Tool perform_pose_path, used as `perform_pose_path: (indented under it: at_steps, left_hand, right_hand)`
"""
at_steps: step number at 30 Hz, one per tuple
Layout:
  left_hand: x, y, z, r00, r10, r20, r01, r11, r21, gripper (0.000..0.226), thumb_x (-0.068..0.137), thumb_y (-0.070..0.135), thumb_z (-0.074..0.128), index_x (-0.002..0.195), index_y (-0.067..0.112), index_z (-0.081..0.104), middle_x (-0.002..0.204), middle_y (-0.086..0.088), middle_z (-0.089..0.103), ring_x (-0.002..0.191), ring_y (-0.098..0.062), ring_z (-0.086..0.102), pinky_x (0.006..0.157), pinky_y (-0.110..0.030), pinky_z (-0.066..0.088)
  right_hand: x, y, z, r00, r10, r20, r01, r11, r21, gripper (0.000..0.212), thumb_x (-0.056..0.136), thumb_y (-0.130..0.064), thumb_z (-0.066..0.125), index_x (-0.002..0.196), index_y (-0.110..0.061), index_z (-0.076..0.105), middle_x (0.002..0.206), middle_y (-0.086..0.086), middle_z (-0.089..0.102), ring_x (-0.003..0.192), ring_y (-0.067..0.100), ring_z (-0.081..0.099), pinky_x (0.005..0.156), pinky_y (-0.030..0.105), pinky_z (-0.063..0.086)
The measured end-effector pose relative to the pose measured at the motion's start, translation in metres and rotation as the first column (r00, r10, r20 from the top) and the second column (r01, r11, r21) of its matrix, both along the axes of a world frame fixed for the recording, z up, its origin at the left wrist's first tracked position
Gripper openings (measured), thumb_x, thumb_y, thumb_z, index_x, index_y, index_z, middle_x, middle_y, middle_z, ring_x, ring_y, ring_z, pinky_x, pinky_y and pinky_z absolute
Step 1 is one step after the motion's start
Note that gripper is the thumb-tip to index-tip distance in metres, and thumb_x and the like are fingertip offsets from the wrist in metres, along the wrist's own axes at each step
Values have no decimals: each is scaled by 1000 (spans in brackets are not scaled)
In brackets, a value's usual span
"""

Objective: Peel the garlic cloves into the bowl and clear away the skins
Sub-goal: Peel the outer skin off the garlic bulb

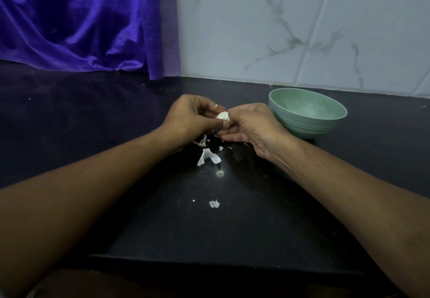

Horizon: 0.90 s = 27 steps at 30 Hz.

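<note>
So I've got one garlic clove (222, 115) pinched up in the air between both hands, just left of the bowl (309, 128) and above the counter (232, 228). My left hand (193, 118) has its fingers curled round the clove and my right hand (246, 125) nips at its right end with thumb and fingertips, so neither hand is loose. The main risk, I reckon, is that the clove is small and slick once the skin starts to come off. If I squeeze too hard it could pop out and skate across the dark counter, or drop off the front edge. The skin could also tear into little flakes instead of one piece, which means more to sweep up later. And the bowl is right by my right wrist, so a careless elbow move could nudge it. The count is two hands, one clove that I can see and one green bowl. I can't spot any cloves in the bowl, but its near wall hides the bottom, so I can't swear to that. For skins I make out about seven. There's a big curled piece (207, 156), a stringy clump under my left hand (202, 142) and three tiny slivers near my right hand. Closer to me there's a small scrap (214, 204) with a fleck (193, 200) beside it.
</note>
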State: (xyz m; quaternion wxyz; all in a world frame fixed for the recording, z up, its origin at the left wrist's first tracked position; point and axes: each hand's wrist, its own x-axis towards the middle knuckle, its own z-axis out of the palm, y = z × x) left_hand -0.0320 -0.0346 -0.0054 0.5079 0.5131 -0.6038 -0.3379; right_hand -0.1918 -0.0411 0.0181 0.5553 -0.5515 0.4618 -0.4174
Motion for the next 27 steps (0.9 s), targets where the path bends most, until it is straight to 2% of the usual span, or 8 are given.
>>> perform_pose_path:
  at_steps: [3, 6, 9, 12, 15, 18, 22, 27]
  left_hand:
    - [0, 1, 2, 1000, -12, -2, 12, 1000, 6, 33, 73, 5, 91, 103, 6, 78, 90, -11, 80, 84, -23, 78, 81, -37, 64]
    - [-2, 4, 6, 994, -15, -104, 19, 999, 32, 30, 78, 8, 88, 104, 0, 76, 87, -15, 79, 74, -21, 76, 68, -31, 64]
    - [-3, 3, 4, 1000, 18, -13, -18, 1000, 20, 29, 78, 9, 89, 103, 4, 77, 87, -12, 80, 77, -22, 76, 69, -31, 62]
    - [1, 1, 1, 999, 27, 27, -28, 999, 30, 30, 77, 10, 91, 104, 9, 77, 91, -8, 80, 85, -24, 78, 77, -34, 62]
    - [2, 0, 3, 1000, 5, 17, -5, 999, 46, 31, 81, 8, 88, 109, 8, 75, 93, -10, 80, 79, -18, 75, 67, -26, 59]
    - [6, 1, 4, 1000, -24, -15, 25, 998, 63, 37, 85, 7, 84, 119, 10, 71, 91, -9, 78, 71, -12, 70, 62, -21, 55]
    - [10, 2, 6, 994, -80, -69, 87, 991, 97, 31, 90, 6, 78, 120, 9, 70, 85, -5, 75, 68, -7, 71, 58, -18, 54]
    - [14, 4, 10, 976, -125, -179, 152, 978, 142, 30, 94, 3, 71, 124, 2, 69, 111, -25, 74, 91, -26, 75, 71, -27, 63]
  right_hand:
    - [1, 1, 0, 1000, -5, -21, 5, 1000, -10, 19, 92, 11, 52, 100, 13, 68, 74, 24, 69, 51, 18, 68, 50, 25, 59]
    - [0, 1, -1, 1000, -30, -8, 29, 999, -36, 15, 94, 12, 55, 92, 4, 66, 68, 17, 69, 47, 17, 67, 50, 27, 61]
    - [-2, 0, -2, 1000, 0, -28, -1, 999, -33, 15, 92, 16, 57, 94, 4, 67, 70, 16, 70, 50, 14, 69, 51, 23, 59]
    - [-5, -2, 0, 998, 64, -17, -64, 998, 13, 21, 91, 19, 54, 96, 5, 69, 76, 19, 72, 58, 17, 72, 59, 26, 63]
    - [-13, -5, 1, 991, 133, 22, -133, 991, 13, 21, 92, 16, 54, 99, 5, 70, 82, 20, 75, 71, 22, 75, 74, 31, 65]
    - [-16, -5, 0, 979, 201, 28, -201, 979, -8, 12, 96, 5, 64, 106, 8, 70, 93, 21, 76, 76, 22, 77, 78, 32, 64]
    - [-15, -7, -2, 983, 182, 13, -181, 983, -41, 17, 102, -5, 62, 113, 6, 68, 92, 19, 77, 72, 22, 77, 64, 28, 64]
    - [-19, -11, 0, 986, 140, -92, -147, 987, -70, 11, 97, -3, 67, 107, 0, 70, 84, 17, 73, 57, 14, 69, 47, 23, 56]
